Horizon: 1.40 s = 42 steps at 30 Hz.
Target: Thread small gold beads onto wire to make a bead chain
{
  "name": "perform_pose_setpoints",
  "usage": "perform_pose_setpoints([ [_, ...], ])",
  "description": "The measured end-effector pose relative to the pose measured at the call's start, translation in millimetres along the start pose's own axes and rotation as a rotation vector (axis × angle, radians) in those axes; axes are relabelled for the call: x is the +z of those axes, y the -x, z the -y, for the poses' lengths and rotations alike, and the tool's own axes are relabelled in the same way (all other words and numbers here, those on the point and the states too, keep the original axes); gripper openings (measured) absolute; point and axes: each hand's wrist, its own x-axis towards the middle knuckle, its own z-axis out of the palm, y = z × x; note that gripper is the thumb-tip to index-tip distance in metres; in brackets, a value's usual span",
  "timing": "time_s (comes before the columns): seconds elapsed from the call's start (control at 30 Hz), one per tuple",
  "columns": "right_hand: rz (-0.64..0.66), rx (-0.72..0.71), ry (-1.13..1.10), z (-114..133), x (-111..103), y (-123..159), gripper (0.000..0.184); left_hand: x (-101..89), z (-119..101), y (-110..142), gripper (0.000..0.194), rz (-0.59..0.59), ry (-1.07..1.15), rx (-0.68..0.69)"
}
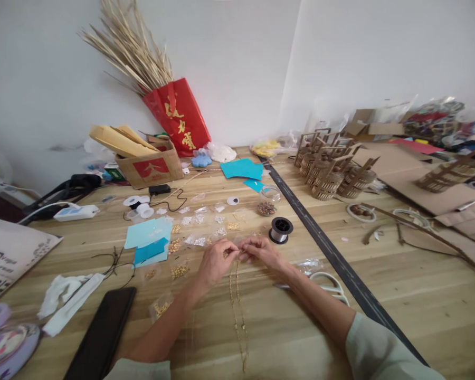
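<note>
My left hand (216, 261) and my right hand (261, 252) meet fingertip to fingertip over the wooden table (285, 316). Both are pinched on the top end of a beaded gold strand (237, 311), which trails toward me between my forearms. A spool of clear thread (281, 230) stands just beyond my right hand. Small clear bags of gold and white beads (198, 221) lie scattered beyond my left hand.
Light blue paper sheets (148, 240) lie left of the bags, a dark phone (103, 335) at near left, white scissors (328, 285) by my right forearm. A cardboard box (150, 169), red bag (180, 116) and wooden baskets (332, 169) stand at the back.
</note>
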Motion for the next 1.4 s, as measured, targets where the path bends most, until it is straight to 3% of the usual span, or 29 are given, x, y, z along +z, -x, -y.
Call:
perform_pose_setpoints([
  [0.27,0.031,0.002,0.009,1,0,2,0.036,1.3,0,-1,0.013,-0.033,0.125,-0.073],
  [0.5,0.078,-0.068,0.199,7,2,5,0.018,4.7,-1,-3,0.011,-0.078,0.224,-0.089],
  [0.7,0.053,-0.073,0.232,7,4,7,0.026,14.0,0,-1,0.011,-0.095,0.302,-0.105],
  [0.87,0.042,-0.060,0.205,3,2,6,0.027,17.8,9,1,0.013,-0.131,0.464,-0.203],
  [1.07,0.004,-0.139,0.298,-1,-1,6,0.022,22.9,15,3,0.012,-0.051,0.566,-0.296],
  [1.3,0.010,-0.230,0.353,-1,2,6,0.026,29.5,16,3,0.002,-0.040,0.513,-0.326],
  [1.4,0.026,-0.221,0.342,-1,2,6,0.028,31.2,16,3,0.007,-0.048,0.478,-0.292],
])
